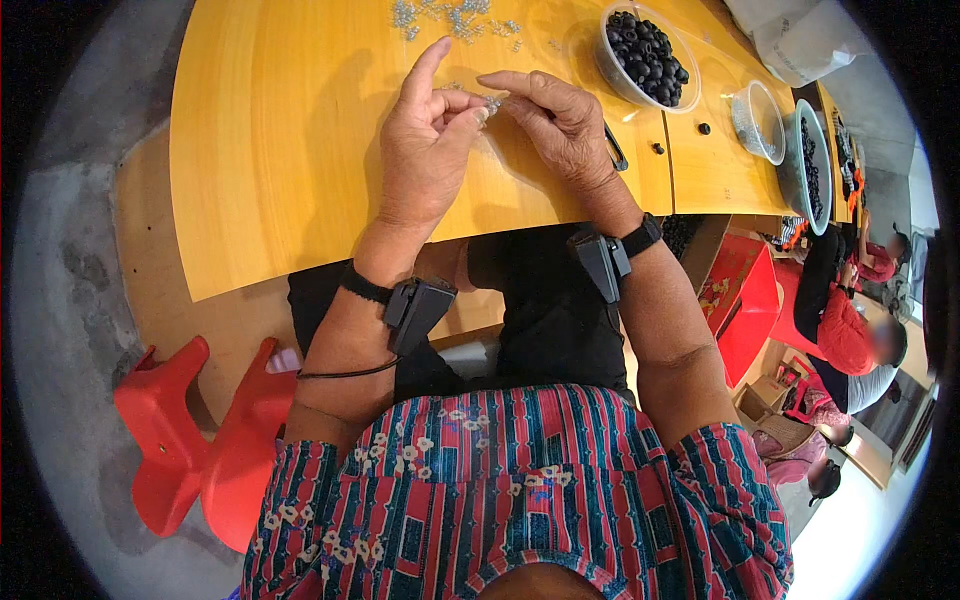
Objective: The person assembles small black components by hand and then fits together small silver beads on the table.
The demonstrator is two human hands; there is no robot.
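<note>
Over the yellow table, my left hand (425,160) pinches a few small silvery metal pieces (490,105) between thumb and curled fingers, its index finger pointing up and away. My right hand (565,125) meets it from the right. Its thumb and bent fingers close at the same metal pieces, with the index finger reaching across above them. The exact shape of these pieces is too small to make out. Beside the right wrist lies a black, loop-shaped handle (616,150), partly covered by the hand. More silvery metal pieces (465,18) are scattered at the far edge of the view.
Black round parts (645,55) fill a clear tub (692,98) at the far right. Two loose ones (704,128) lie nearby. Further right stand a smaller clear tub (740,120) and a pale blue basin (790,180). Red chairs (165,440) are left; people (850,330) sit right.
</note>
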